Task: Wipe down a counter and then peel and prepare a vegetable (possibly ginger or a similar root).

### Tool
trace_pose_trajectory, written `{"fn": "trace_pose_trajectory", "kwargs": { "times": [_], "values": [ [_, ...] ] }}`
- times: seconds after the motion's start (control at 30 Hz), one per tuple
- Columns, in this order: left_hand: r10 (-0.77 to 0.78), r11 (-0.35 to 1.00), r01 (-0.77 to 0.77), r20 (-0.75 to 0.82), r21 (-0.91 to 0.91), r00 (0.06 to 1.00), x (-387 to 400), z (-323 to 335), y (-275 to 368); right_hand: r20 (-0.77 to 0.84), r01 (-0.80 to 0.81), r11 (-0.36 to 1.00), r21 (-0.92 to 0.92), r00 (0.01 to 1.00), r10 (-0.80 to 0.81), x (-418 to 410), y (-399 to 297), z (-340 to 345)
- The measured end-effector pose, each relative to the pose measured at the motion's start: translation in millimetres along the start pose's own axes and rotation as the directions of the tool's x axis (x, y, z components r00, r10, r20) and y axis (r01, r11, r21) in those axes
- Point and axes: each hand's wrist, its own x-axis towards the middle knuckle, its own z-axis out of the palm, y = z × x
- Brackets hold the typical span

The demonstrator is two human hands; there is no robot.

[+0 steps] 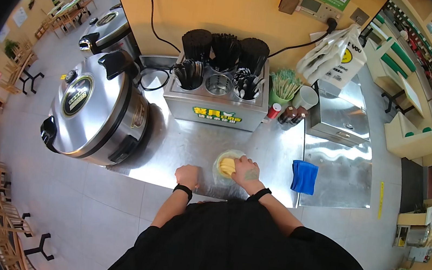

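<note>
My right hand [246,172] is on the right side of a yellow folded item [227,167], its fingers gripping it; whether this is cloth or food I cannot tell. Around the yellow item shows a pale, translucent round rim [218,179], perhaps a bowl or plastic film. To the left, my left hand [188,175] rests curled at the front edge of the steel counter [194,144], with nothing visible in it. A folded blue cloth [303,177] lies on the counter to the right of my right hand.
A large steel cooker [93,106] stands at left. Behind my hands is a steel cutlery holder [215,112] with black chopsticks and spoons. Right of it are a green cup of wrapped sticks [283,88], brown bottles [292,116], a steel box [338,120] and hanging plastic bags [332,58].
</note>
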Motion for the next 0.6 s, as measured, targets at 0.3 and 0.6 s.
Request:
{"fn": "trace_pose_trajectory", "kwargs": {
  "times": [0.3, 0.6],
  "values": [
    [0.005, 1.0, -0.006, -0.102, -0.014, 0.995, -10.7, 3.7, -1.3, -0.085, -0.028, 0.997, -0.071, 0.996, 0.022, 13.1, 2.3, 26.3],
    [-0.006, 0.999, -0.001, -0.186, -0.037, 0.982, -38.2, 10.2, -2.7, -0.042, 0.049, 0.997, -0.066, 0.998, -0.052, 6.7, -9.9, 13.9]
  ]
}}
